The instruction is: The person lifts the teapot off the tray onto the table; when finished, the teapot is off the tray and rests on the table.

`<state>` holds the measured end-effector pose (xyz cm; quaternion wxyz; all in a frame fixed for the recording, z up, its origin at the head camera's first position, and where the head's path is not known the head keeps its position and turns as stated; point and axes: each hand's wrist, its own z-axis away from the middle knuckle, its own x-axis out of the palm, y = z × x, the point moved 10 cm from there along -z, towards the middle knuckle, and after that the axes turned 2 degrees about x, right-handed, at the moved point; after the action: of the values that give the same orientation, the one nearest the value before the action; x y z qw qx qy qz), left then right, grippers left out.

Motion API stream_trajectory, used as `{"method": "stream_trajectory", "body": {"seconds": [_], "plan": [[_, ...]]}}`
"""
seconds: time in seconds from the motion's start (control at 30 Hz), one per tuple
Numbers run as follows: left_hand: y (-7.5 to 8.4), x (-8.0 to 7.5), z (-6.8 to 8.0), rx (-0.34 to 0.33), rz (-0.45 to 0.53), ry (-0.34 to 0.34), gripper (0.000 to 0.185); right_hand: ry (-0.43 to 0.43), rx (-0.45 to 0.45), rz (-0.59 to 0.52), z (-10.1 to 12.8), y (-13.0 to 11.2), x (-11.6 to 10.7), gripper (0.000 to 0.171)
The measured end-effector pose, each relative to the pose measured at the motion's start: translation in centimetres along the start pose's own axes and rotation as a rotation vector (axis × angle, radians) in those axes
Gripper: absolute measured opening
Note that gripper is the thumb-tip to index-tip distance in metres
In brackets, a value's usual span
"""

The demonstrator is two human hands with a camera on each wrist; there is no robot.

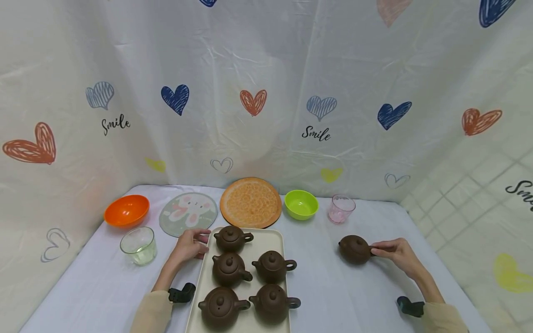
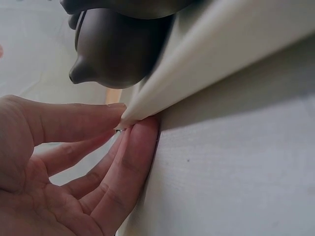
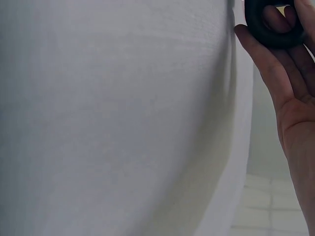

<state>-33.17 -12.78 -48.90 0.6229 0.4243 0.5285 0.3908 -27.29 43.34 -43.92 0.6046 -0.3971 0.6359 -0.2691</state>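
Rightward, right hand [image 1: 397, 253] gripping teapot [image 1: 354, 249]

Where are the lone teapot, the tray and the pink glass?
lone teapot [image 1: 354, 249], head view, on its rounded brown body
tray [image 1: 278, 240], head view, on the bare cream rim at the far right corner
pink glass [image 1: 341, 209], head view, on its side wall
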Motion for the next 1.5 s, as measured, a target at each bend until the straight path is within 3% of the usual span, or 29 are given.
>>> {"method": "stream_trajectory", "body": {"seconds": [0.4,0.63,1.0,1.27,1.5], "plan": [[0.1,0.0,0.0,0.0,-0.02,0.008,0.053,0.004,0.09,0.09,0.0,0.2,-0.2,0.025],[0.0,0.0,0.1,0.002,-0.021,0.006,0.053,0.002,0.109,0.073,0.0,0.1,-0.1,0.026],[0.0,0.0,0.0,0.005,-0.028,0.005,0.053,0.089,0.066,0.125,-1.4,-3.3,-0.5,0.03],[0.2,-0.1,0.0,0.005,-0.03,0.007,0.053,0.107,-0.018,0.109,-4.1,-8.2,2.0,0.027],[0.1,0.0,0.2,-0.001,-0.008,0.008,0.052,0.023,0.011,0.09,-7.2,-11.0,6.2,0.035]]}}
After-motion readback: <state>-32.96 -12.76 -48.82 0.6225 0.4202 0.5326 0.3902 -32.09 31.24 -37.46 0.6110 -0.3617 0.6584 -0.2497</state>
